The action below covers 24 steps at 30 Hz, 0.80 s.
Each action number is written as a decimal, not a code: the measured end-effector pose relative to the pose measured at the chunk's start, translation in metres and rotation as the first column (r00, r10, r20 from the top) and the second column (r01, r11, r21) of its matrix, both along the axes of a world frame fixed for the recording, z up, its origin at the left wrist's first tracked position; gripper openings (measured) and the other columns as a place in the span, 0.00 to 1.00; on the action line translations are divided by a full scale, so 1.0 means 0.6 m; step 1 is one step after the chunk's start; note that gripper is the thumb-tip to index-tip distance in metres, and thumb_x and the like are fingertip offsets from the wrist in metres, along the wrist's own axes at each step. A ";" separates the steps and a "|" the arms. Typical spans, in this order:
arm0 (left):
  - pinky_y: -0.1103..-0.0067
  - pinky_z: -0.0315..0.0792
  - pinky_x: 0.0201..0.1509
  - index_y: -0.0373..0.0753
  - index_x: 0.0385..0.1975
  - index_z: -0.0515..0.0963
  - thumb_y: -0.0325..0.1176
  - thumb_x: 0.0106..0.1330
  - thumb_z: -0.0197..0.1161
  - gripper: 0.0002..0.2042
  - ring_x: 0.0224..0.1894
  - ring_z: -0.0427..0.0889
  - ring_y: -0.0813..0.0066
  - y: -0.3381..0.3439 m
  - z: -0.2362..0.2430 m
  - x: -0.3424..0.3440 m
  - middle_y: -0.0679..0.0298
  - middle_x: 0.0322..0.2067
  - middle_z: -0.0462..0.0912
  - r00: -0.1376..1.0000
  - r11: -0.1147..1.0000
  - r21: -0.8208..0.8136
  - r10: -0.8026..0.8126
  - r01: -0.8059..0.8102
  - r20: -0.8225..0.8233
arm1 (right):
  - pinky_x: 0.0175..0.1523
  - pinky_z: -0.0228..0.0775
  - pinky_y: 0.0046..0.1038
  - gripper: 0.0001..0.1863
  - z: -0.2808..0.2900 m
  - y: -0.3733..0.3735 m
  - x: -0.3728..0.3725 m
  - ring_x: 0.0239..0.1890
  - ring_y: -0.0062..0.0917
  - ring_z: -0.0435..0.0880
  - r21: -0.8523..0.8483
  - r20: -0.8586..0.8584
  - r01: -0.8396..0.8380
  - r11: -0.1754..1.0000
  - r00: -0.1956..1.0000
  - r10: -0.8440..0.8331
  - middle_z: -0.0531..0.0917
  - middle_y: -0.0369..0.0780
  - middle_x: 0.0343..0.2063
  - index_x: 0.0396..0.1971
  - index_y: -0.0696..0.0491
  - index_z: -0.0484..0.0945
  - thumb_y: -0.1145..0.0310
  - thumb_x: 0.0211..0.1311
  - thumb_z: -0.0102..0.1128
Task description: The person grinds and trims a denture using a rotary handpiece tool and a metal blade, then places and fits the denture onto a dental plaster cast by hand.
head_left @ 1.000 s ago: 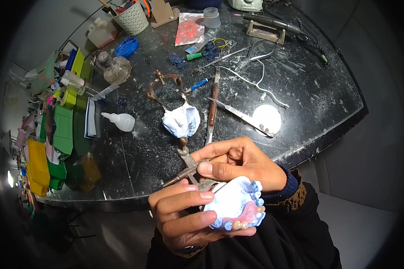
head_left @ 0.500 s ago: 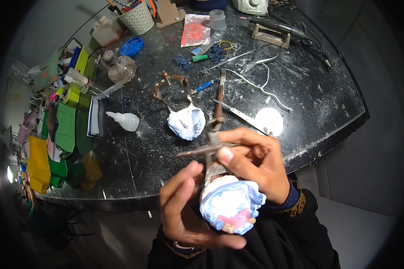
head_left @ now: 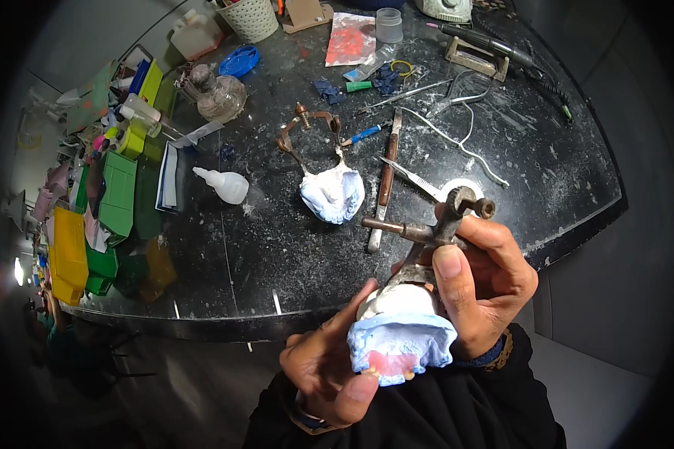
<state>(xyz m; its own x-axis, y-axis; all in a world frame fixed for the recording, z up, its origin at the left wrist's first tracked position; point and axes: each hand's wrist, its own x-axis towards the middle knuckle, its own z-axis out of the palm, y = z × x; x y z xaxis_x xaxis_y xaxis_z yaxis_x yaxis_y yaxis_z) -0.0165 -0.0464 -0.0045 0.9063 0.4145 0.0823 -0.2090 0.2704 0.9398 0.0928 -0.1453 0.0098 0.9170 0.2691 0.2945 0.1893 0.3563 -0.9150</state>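
- Right hand (head_left: 483,288): fingers clamped on the metal frame (head_left: 412,262).
- Its blue cast (head_left: 403,340): lap (head_left: 464,419) side of the knife (head_left: 386,187).
- Left hand (head_left: 326,359) cups it, thumb and fingers apart; gripping, I can't tell.

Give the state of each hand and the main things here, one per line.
Right hand, closed on the grey frame
Left hand, curved at the held cast, thumb by its front edge
Held cast, attached to the grey frame, off the bench
Other cast, resting on the bench, joined to a brown bow
Brown-handled knife, lying flat
Handpiece, resting on its stand
Pale basket, standing upright
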 end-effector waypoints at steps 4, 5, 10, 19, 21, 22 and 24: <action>0.78 0.74 0.41 0.14 0.45 0.65 0.35 0.45 0.55 0.30 0.35 0.81 0.67 -0.018 -0.010 0.016 0.42 0.33 0.78 0.947 0.972 0.060 0.207 -0.228 0.245 | 0.32 0.71 0.15 0.13 0.004 0.000 0.001 0.27 0.17 0.80 -0.013 0.066 0.019 1.000 0.998 -0.018 0.81 0.42 0.24 0.38 0.66 0.73 0.81 0.51 0.59; 0.78 0.74 0.41 0.14 0.45 0.65 0.35 0.45 0.55 0.30 0.35 0.81 0.67 -0.015 -0.011 0.012 0.42 0.33 0.78 0.947 0.972 0.061 0.208 -0.229 0.243 | 0.32 0.71 0.15 0.13 0.005 -0.001 0.001 0.27 0.17 0.80 -0.012 0.079 0.002 1.000 0.997 -0.001 0.81 0.42 0.24 0.38 0.66 0.73 0.81 0.51 0.59; 0.82 0.75 0.32 0.16 0.42 0.69 0.36 0.43 0.55 0.29 0.28 0.81 0.72 0.005 -0.018 0.001 0.43 0.30 0.80 0.975 0.945 0.269 0.146 -0.187 0.167 | 0.32 0.71 0.14 0.13 0.004 -0.001 -0.001 0.27 0.17 0.80 -0.047 0.085 0.017 0.999 0.996 -0.013 0.81 0.42 0.25 0.38 0.66 0.73 0.81 0.50 0.59; 0.80 0.74 0.41 0.16 0.43 0.68 0.32 0.45 0.51 0.26 0.36 0.81 0.66 0.017 0.027 0.018 0.39 0.35 0.77 0.991 0.876 0.464 0.107 -0.130 0.077 | 0.29 0.73 0.21 0.14 -0.029 0.003 -0.024 0.24 0.25 0.82 0.148 0.275 0.338 0.929 0.889 -0.367 0.80 0.46 0.22 0.34 0.67 0.72 0.78 0.47 0.63; 0.79 0.73 0.45 0.16 0.43 0.68 0.27 0.46 0.50 0.24 0.40 0.80 0.60 0.021 0.025 0.017 0.37 0.36 0.76 0.991 0.868 0.481 0.081 -0.125 0.111 | 0.26 0.73 0.20 0.16 -0.033 -0.026 -0.017 0.21 0.24 0.80 -0.061 0.486 0.208 0.976 0.861 -0.153 0.79 0.43 0.20 0.36 0.67 0.71 0.80 0.46 0.63; 0.79 0.73 0.44 0.16 0.43 0.68 0.27 0.45 0.50 0.24 0.40 0.80 0.60 0.016 0.031 0.017 0.37 0.36 0.76 0.993 0.883 0.455 0.096 -0.115 0.066 | 0.29 0.76 0.27 0.17 -0.030 -0.036 -0.015 0.25 0.32 0.81 -0.140 0.563 0.150 0.979 0.825 -0.046 0.72 0.52 0.34 0.44 0.65 0.65 0.76 0.53 0.53; 0.81 0.74 0.42 0.17 0.42 0.69 0.25 0.44 0.51 0.23 0.39 0.81 0.62 0.009 0.033 0.024 0.39 0.36 0.77 0.987 0.880 0.450 0.107 -0.152 0.123 | 0.32 0.79 0.33 0.19 -0.012 -0.055 -0.013 0.30 0.40 0.81 -0.257 0.662 0.083 0.963 0.741 0.112 0.66 0.59 0.48 0.51 0.62 0.58 0.73 0.60 0.43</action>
